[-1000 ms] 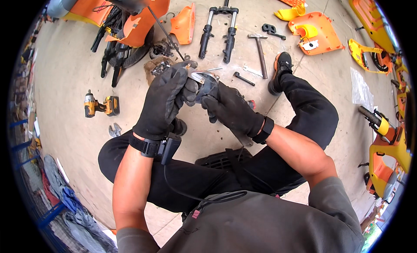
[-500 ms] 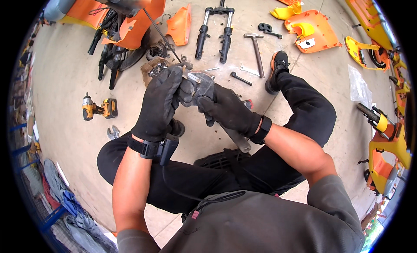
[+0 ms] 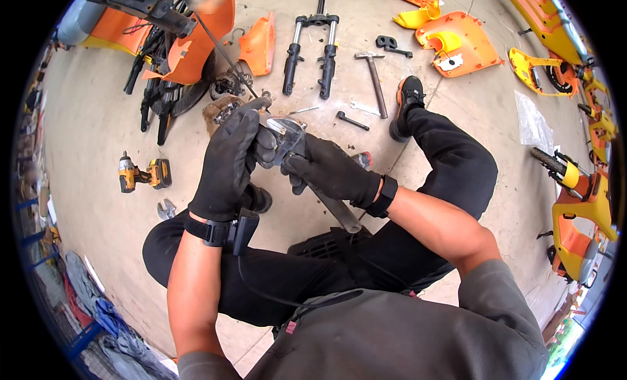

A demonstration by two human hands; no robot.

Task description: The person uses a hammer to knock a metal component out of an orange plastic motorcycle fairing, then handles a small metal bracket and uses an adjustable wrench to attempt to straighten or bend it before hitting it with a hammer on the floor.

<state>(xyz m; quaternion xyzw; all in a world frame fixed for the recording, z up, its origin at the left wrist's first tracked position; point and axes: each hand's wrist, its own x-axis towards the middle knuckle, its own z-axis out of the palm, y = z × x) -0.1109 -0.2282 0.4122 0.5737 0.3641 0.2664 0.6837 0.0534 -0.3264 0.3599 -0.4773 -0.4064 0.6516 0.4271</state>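
Note:
In front of me, my gloved left hand (image 3: 227, 159) has its fingers wrapped around the upper end of a metal fitting (image 3: 282, 133), which has a shiny curved face. My gloved right hand (image 3: 330, 174) grips the same fitting from the right, thumb pressed on it. A grey metal tube (image 3: 339, 213) runs down from beneath that hand toward my lap. Just beyond my hands lies a brown bag (image 3: 215, 111) of small metal parts. Part of the fitting is hidden by my fingers.
Around me on the floor lie a cordless drill (image 3: 140, 172), a wrench (image 3: 166, 210), a hammer (image 3: 375, 83), a black fork assembly (image 3: 290, 66), a short black tool (image 3: 353, 121) and several orange panels (image 3: 450, 40). A partly dismantled vehicle (image 3: 186, 50) stands upper left; yellow-orange vehicles (image 3: 581, 210) line the right.
The view has shifted a little, with most floor objects appearing further left. Both hands sit slightly further left in the picture, still gripping the metal fitting with the tube below.

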